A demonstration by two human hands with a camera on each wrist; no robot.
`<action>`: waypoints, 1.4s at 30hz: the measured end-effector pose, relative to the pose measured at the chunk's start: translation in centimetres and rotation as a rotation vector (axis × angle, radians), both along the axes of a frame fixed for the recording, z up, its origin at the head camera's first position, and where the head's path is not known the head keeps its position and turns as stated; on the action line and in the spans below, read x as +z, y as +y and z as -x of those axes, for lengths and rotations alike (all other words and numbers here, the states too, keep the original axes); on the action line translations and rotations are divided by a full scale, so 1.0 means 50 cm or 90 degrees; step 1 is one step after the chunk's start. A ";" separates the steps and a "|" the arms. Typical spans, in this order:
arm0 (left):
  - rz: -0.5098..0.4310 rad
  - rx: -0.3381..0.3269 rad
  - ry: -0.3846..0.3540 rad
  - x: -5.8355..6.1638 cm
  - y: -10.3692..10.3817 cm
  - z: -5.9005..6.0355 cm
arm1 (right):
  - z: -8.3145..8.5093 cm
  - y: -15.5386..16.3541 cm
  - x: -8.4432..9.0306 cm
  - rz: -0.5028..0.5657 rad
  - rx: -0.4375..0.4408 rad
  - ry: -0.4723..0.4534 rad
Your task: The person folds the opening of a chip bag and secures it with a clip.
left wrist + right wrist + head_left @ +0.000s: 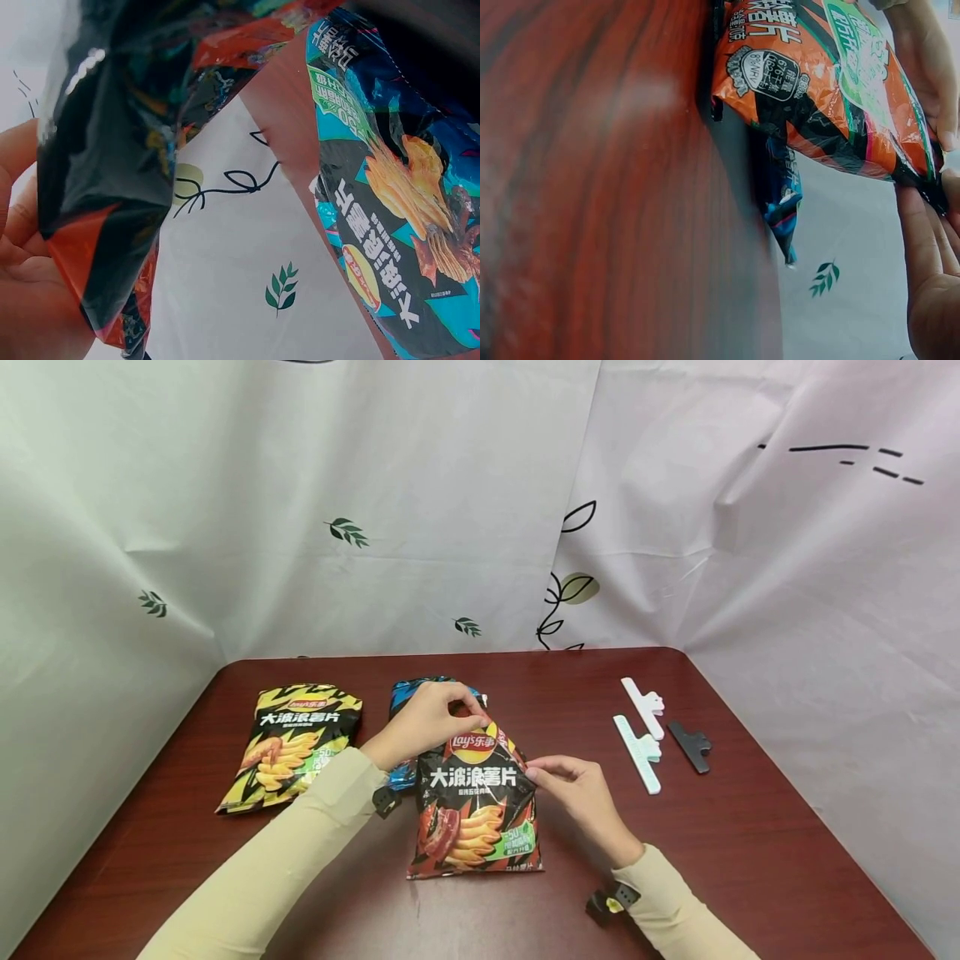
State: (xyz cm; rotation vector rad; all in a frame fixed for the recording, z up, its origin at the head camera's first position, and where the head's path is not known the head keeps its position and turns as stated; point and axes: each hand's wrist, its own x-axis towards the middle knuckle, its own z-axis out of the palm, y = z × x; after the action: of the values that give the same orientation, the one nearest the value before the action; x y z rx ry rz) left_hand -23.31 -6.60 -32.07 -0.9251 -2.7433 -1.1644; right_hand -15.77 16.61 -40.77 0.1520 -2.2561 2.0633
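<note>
The red and black chip bag lies near the middle of the dark red table, a little toward the front edge. Its long axis runs from the person away to the curtain, with the top end far and the bottom seam close to the person. The left hand pinches the top edge of this bag with curled fingers. The right hand pinches the right side edge between thumb and fingertips.

Behind the bag lies a blue chip bag, mostly covered by the left hand and the red bag, so only its top and a small lower part show. In the left wrist view the blue bag's front is visible, but the red bag is very close and blurred.

To the left lies a yellow and black chip bag, apart from the others. At the right three sealing clips lie close together: a white clip, a pale green clip and a black clip. Between the bags and the clips the table surface is bare, also in front near the person.
</note>
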 end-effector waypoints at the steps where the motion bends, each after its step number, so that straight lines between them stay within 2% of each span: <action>1: 0.001 -0.001 0.000 0.000 0.000 0.000 | 0.000 0.000 0.000 0.000 -0.002 0.000; 6: 0.006 -0.005 0.003 -0.002 -0.001 0.002 | 0.001 -0.001 -0.001 -0.002 -0.006 0.001; 13: -0.013 -0.031 0.032 -0.004 -0.002 0.001 | 0.004 -0.002 -0.002 0.011 -0.005 -0.006; 24: 0.021 -0.027 0.046 -0.002 -0.005 0.003 | 0.005 -0.006 0.001 0.018 -0.004 -0.016; 32: 0.017 -0.037 0.062 -0.003 -0.005 0.004 | 0.009 -0.005 -0.003 0.011 -0.008 -0.017; 38: 0.019 -0.038 0.059 -0.003 -0.005 0.004 | 0.007 -0.004 -0.001 0.032 0.006 -0.031; 42: 0.020 -0.038 0.052 -0.002 -0.006 0.004 | 0.005 -0.003 -0.001 0.019 0.008 -0.029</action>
State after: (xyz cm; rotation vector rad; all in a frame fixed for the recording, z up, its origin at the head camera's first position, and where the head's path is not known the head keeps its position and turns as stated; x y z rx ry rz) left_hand -23.49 -6.87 -32.19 -1.0407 -2.6947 -1.0692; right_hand -16.00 16.46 -40.81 0.1186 -2.2549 2.1265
